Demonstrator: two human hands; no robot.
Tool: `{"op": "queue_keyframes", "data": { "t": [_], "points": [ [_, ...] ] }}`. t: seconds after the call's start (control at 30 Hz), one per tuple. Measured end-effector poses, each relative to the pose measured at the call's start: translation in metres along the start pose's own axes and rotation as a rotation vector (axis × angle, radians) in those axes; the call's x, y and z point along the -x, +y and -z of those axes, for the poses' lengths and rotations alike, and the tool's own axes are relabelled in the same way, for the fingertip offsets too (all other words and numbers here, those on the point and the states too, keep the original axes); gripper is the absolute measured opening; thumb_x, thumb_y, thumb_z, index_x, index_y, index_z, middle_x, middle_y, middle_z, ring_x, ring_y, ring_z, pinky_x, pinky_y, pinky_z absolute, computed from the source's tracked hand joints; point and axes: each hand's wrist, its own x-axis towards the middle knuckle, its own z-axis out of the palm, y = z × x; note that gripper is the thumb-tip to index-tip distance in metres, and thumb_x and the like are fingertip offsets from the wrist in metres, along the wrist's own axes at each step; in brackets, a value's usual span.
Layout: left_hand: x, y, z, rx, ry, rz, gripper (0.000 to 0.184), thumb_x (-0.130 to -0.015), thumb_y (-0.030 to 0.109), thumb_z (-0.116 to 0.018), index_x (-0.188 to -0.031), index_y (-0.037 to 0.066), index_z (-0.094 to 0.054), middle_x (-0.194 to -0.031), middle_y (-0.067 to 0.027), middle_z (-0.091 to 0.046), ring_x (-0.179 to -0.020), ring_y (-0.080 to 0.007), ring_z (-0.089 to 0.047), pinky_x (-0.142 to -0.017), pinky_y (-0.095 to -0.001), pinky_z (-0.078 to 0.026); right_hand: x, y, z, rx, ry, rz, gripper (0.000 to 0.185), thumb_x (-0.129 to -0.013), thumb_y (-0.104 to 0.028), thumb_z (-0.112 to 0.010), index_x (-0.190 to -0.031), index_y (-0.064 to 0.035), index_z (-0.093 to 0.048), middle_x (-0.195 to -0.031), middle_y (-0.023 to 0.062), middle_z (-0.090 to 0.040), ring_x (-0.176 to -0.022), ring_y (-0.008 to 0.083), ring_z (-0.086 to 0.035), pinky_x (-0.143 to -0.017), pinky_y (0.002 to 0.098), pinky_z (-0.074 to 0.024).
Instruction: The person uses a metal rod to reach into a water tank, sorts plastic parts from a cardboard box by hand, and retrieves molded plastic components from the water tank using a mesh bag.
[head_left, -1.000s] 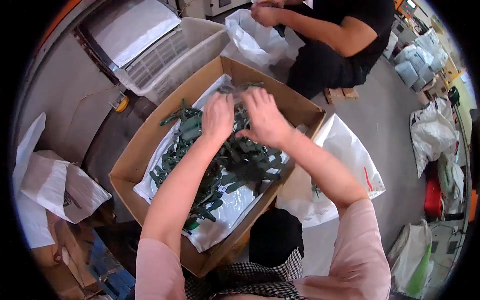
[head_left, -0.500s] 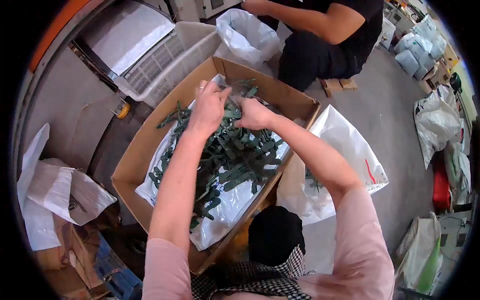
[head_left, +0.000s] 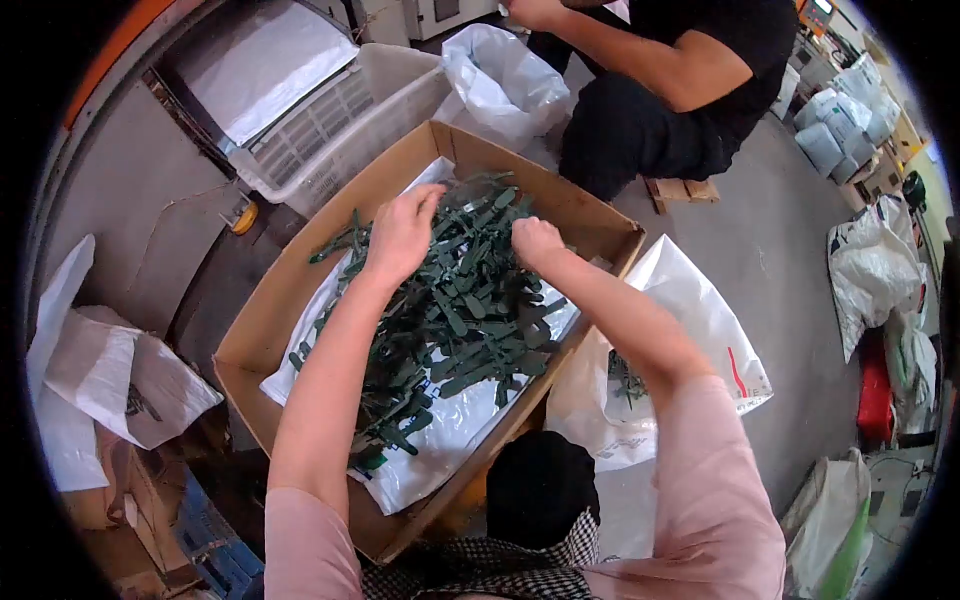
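A cardboard box [head_left: 250, 312], lined with a white plastic bag [head_left: 445, 440], holds a heap of dark green flat pieces [head_left: 460, 290]. My left hand [head_left: 404, 232] is over the heap's left part, its fingers drawn together near the upper end; what they pinch is too small to make out. My right hand [head_left: 537, 243] is closed at the right edge of the heap, near the box's right wall, and its fingertips are hidden.
A person in black [head_left: 650, 130] sits beyond the box, by a white bag [head_left: 505, 80]. A white crate [head_left: 350, 130] stands behind the box. An open white sack [head_left: 680, 330] lies at the right, torn sacks [head_left: 120, 370] at the left.
My hands, close together over the heap's far part before, have moved apart, the right one toward the right wall. More of the green pieces shows between them.
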Motion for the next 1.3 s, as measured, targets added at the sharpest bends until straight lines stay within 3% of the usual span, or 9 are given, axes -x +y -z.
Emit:
{"op": "queue_keyframes", "data": {
  "t": [0.23,0.4,0.47,0.53,0.67,0.8,1.0,1.1,1.3],
  "points": [
    [-0.026,0.047,-0.013,-0.667,-0.197,0.067,0.043,-0.084,0.042,-0.048,-0.090,0.001,-0.062,-0.080,-0.0214,-0.061,-0.079,-0.0357,-0.060,-0.070,-0.0443,-0.046,0.047,-0.039,0.057,0.514,0.749,0.752,0.033,-0.073,-0.012,-0.049,-0.096,0.0099,-0.054,-0.089,0.0231,-0.060,-0.086,0.0327,-0.061,-0.090,0.0459,-0.0404],
    [-0.023,0.025,-0.023,-0.313,-0.004,-0.090,0.038,-0.086,0.033,-0.046,-0.087,-0.003,-0.058,-0.081,-0.0208,-0.062,-0.079,-0.0362,-0.060,-0.067,-0.0422,-0.046,0.062,-0.049,0.082,-0.007,0.581,0.490,0.081,-0.068,-0.033,-0.069,-0.129,0.0010,-0.029,-0.129,0.0290,-0.032,-0.116,0.0432,-0.039,-0.100,0.0512,-0.0268],
    [-0.015,0.030,-0.010,0.837,-0.032,0.390,0.037,-0.089,0.036,-0.046,-0.071,0.005,-0.054,-0.051,-0.0025,-0.043,-0.052,-0.0123,-0.043,-0.049,-0.0267,-0.035,0.055,-0.047,0.085,-0.125,0.378,0.409,0.110,-0.052,-0.043,-0.080,-0.134,-0.0058,-0.016,-0.138,0.0255,-0.015,-0.125,0.0391,-0.027,-0.103,0.0471,-0.0232],
    [-0.007,0.040,-0.021,1.387,0.070,0.420,0.033,-0.089,0.036,-0.046,-0.072,0.008,-0.053,-0.048,0.0020,-0.036,-0.047,-0.0089,-0.036,-0.044,-0.0221,-0.027,0.050,-0.055,0.080,-1.096,0.226,0.541,0.109,-0.051,-0.038,-0.083,-0.133,-0.0065,-0.019,-0.142,0.0207,-0.010,-0.130,0.0338,-0.019,-0.106,0.0407,-0.0184],
    [-0.006,0.042,-0.022,1.428,0.140,0.452,0.034,-0.089,0.035,-0.047,-0.073,0.006,-0.054,-0.049,0.0025,-0.039,-0.046,-0.0089,-0.036,-0.044,-0.0219,-0.027,0.031,-0.035,0.081,-0.951,0.009,0.459,0.085,-0.056,-0.023,-0.082,-0.124,-0.0021,-0.035,-0.108,0.0143,-0.055,-0.101,0.0230,-0.052,-0.090,0.0353,-0.0392],
    [0.003,0.030,-0.023,-0.621,-0.028,-0.328,0.029,-0.087,0.030,-0.048,-0.080,0.004,-0.059,-0.058,-0.0113,-0.056,-0.055,-0.0261,-0.057,-0.054,-0.0377,-0.044,0.020,-0.018,0.040,-0.093,0.044,0.328,0.050,-0.067,-0.026,-0.069,-0.104,-0.0005,-0.047,-0.090,0.0160,-0.062,-0.091,0.0300,-0.058,-0.077,0.0387,-0.0456],
    [0.013,-0.009,-0.010,-0.477,0.164,-0.381,0.026,-0.087,0.026,-0.049,-0.077,0.003,-0.054,-0.066,-0.0142,-0.059,-0.061,-0.0334,-0.057,-0.059,-0.0394,-0.045,-0.001,0.008,-0.007,0.288,0.057,0.205,0.046,-0.073,-0.027,-0.062,-0.110,-0.0032,-0.049,-0.094,0.0171,-0.060,-0.094,0.0302,-0.058,-0.080,0.0379,-0.0452],
    [0.009,-0.010,-0.011,-0.252,0.086,0.099,0.032,-0.088,0.026,-0.048,-0.076,-0.003,-0.055,-0.076,-0.0211,-0.056,-0.079,-0.0387,-0.054,-0.068,-0.0421,-0.042,-0.015,0.015,-0.039,0.062,-0.158,0.146,0.028,-0.075,-0.018,-0.059,-0.097,-0.0016,-0.058,-0.095,0.0215,-0.060,-0.093,0.0338,-0.057,-0.081,0.0412,-0.0456],
    [0.005,-0.006,-0.024,-0.226,-0.094,-0.062,0.028,-0.080,0.017,-0.057,-0.106,0.007,-0.056,-0.071,-0.0132,-0.060,-0.066,-0.0233,-0.058,-0.065,-0.0325,-0.045,-0.013,-0.001,0.026,-0.062,-0.040,0.313,0.013,-0.072,-0.004,-0.055,-0.081,0.0009,-0.062,-0.087,0.0200,-0.061,-0.084,0.0345,-0.059,-0.076,0.0396,-0.0477]
  ]
}}
